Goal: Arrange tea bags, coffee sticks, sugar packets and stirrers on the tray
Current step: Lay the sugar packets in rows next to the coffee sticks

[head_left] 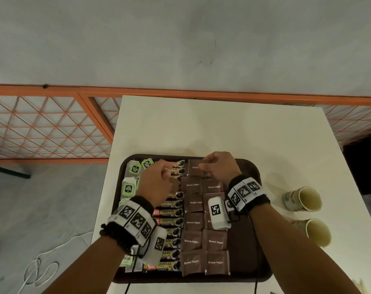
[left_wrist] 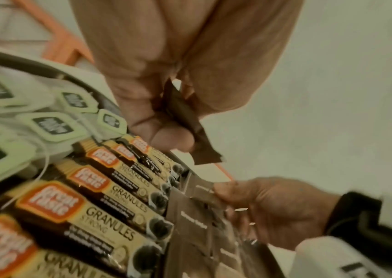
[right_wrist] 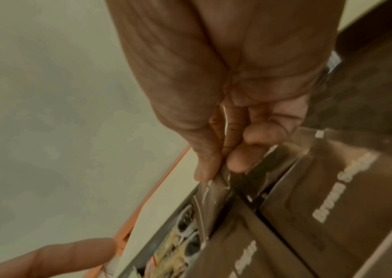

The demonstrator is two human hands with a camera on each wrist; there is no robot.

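A dark brown tray (head_left: pixel 241 257) lies on the white table. It holds green-tagged tea bags (head_left: pixel 134 168) (left_wrist: pixel 47 124) on the left, a column of coffee sticks (head_left: pixel 169 221) (left_wrist: pixel 109 216) in the middle and two columns of brown sugar packets (head_left: pixel 193 240) (right_wrist: pixel 332 206) to their right. My right hand (head_left: pixel 203 166) (right_wrist: pixel 216 169) pinches the edge of the far sugar packet (head_left: pixel 193 168) (left_wrist: pixel 199 188) at the tray's back. My left hand (head_left: pixel 161 177) (left_wrist: pixel 175 135) hovers over the far coffee sticks and grips another brown packet (left_wrist: pixel 185 122) between thumb and fingers.
Two paper cups (head_left: pixel 303 198) (head_left: pixel 316 232) lie on their sides on the table right of the tray. An orange mesh fence (head_left: pixel 53 124) runs behind the table. A white cable (head_left: pixel 38 270) lies on the floor at the left.
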